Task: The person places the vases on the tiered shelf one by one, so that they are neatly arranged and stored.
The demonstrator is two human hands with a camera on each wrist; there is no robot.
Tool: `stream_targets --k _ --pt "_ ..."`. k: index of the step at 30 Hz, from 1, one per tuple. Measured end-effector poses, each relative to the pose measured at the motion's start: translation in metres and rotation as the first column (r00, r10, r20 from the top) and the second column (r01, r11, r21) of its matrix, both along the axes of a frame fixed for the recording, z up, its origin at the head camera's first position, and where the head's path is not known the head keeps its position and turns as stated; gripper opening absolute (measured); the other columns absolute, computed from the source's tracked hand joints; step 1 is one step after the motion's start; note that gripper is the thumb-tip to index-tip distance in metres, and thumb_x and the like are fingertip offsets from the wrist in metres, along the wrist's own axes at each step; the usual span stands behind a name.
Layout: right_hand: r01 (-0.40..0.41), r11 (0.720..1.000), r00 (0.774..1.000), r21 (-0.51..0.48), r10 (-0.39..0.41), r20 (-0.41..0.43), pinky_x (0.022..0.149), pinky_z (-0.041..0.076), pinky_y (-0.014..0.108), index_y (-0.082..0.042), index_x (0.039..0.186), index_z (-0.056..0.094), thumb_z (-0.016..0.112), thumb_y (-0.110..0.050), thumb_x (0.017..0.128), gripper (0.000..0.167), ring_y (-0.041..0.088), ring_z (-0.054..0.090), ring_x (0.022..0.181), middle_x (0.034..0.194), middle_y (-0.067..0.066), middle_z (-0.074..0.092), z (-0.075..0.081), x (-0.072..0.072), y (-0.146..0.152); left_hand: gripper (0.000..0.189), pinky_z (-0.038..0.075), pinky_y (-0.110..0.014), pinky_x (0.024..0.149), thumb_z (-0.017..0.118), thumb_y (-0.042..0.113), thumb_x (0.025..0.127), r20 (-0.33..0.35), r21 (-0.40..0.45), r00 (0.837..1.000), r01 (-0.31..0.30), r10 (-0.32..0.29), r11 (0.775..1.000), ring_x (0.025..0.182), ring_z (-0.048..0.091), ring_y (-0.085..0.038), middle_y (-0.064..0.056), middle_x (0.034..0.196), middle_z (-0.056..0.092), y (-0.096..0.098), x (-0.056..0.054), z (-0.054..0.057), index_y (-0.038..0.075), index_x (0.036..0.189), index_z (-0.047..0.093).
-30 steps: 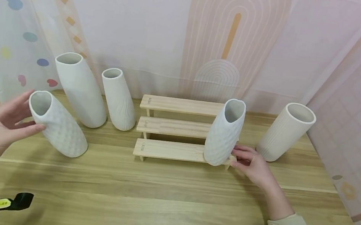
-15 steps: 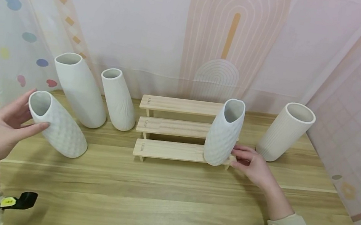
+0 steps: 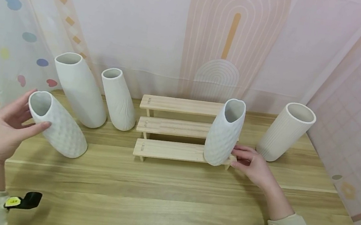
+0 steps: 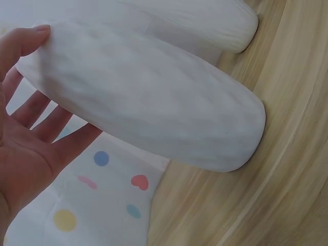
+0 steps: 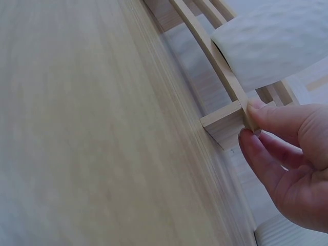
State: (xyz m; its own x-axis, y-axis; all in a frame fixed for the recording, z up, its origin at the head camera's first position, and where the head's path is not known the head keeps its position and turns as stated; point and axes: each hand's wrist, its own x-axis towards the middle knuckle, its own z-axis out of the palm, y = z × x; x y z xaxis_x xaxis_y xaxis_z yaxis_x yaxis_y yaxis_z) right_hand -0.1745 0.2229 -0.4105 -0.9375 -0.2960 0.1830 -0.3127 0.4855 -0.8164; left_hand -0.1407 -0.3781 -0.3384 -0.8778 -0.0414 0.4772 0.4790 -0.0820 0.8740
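At the left, my left hand [image 3: 6, 128] grips a white dimpled vase [image 3: 63, 132] near its rim, thumb in front and fingers behind. In the left wrist view the foot of that dimpled vase [image 4: 205, 123] rests on the wooden table. My right hand [image 3: 254, 167] is at the right end of a three-tier wooden display stand [image 3: 168, 150]. The right wrist view shows that hand [image 5: 292, 154] pinching the end of the lowest board [image 5: 225, 72] between thumb and fingers. Another white textured vase [image 3: 221, 143] stands on this board, just left of the right hand.
Behind the left hand stand a tall smooth white vase [image 3: 83, 91] and a slimmer wavy-patterned one [image 3: 119, 102]. A ribbed cylindrical vase [image 3: 282, 136] is on the table beyond the right hand. Patterned curtains [image 3: 138, 18] hang along the back and sides of the table [image 3: 154, 201].
My left wrist and forearm have shifted slightly to the right, and the thumb reaches further across the vase. The vases, the stand and my right hand look unmoved.
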Motion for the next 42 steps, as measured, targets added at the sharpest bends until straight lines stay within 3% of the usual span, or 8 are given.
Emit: stream_targets --k 6,10,17,23,30,35,42 --pt "-0.003 1.000 1.000 0.005 0.003 -0.008 0.092 0.052 0.036 0.010 0.120 0.066 0.074 0.002 0.086 0.036 0.038 0.055 0.117 0.133 0.026 0.055 0.002 0.001 0.000 0.081 0.051 -0.016 0.084 0.057 -0.038 0.071 0.033 -0.013 0.994 -0.104 0.104 0.994 0.106 0.065 -0.010 -0.001 0.126 0.066 0.008 0.003 0.001 -0.003 0.143 0.048" --pt "-0.003 1.000 1.000 0.006 0.003 -0.005 0.093 0.052 0.042 0.010 0.120 0.066 0.074 0.000 0.087 0.036 0.039 0.056 0.117 0.133 0.026 0.054 0.003 0.002 0.000 0.080 0.051 -0.015 0.082 0.061 -0.035 0.072 0.058 -0.023 0.990 -0.128 0.129 0.991 0.105 0.065 -0.008 0.000 0.126 0.065 0.016 0.004 0.003 0.000 0.143 0.050" --pt "0.003 1.000 1.000 0.012 -0.003 0.000 0.092 0.053 0.035 0.009 0.120 0.066 0.075 0.001 0.086 0.036 0.038 0.056 0.116 0.134 0.025 0.054 0.001 0.000 0.001 0.079 0.052 -0.018 0.084 0.058 -0.036 0.072 0.007 -0.003 0.997 -0.079 0.079 0.997 0.107 0.064 -0.014 -0.006 0.128 0.064 0.036 0.003 0.014 -0.004 0.143 0.047" --pt "-0.002 1.000 1.000 -0.008 0.002 0.009 0.092 0.053 0.037 0.010 0.120 0.066 0.074 0.003 0.086 0.036 0.038 0.055 0.117 0.134 0.026 0.054 0.001 0.000 0.001 0.080 0.053 -0.021 0.083 0.055 -0.037 0.071 -0.052 0.019 0.998 -0.044 0.045 0.999 0.109 0.064 -0.016 -0.009 0.139 0.057 0.059 0.003 0.025 -0.005 0.143 0.047" --pt "0.000 1.000 1.000 0.003 0.000 0.009 0.091 0.052 0.030 0.011 0.120 0.066 0.074 0.003 0.086 0.036 0.039 0.054 0.118 0.134 0.026 0.054 0.001 -0.001 0.001 0.078 0.055 -0.024 0.080 0.056 -0.037 0.069 -0.101 0.059 0.995 0.013 -0.007 0.998 0.105 0.065 -0.020 -0.012 0.125 0.064 0.085 0.001 0.035 -0.008 0.142 0.047" --pt "0.000 1.000 1.000 -0.003 0.000 0.008 0.089 0.051 0.023 0.010 0.120 0.066 0.075 0.003 0.085 0.036 0.038 0.054 0.117 0.134 0.026 0.054 -0.001 -0.002 0.001 0.077 0.056 -0.023 0.080 0.058 -0.034 0.071 -0.080 0.029 0.997 -0.004 0.006 1.000 0.105 0.064 -0.020 -0.011 0.123 0.065 0.106 0.001 0.042 -0.003 0.142 0.050" --pt "-0.002 1.000 1.000 0.007 0.002 -0.016 0.089 0.052 0.025 0.010 0.119 0.066 0.075 0.002 0.085 0.036 0.039 0.055 0.117 0.132 0.027 0.055 -0.001 0.000 0.001 0.077 0.056 -0.022 0.079 0.062 -0.030 0.072 -0.034 -0.037 0.999 -0.023 0.021 0.999 0.103 0.065 -0.018 -0.007 0.121 0.066 0.136 -0.001 0.047 0.001 0.142 0.052"
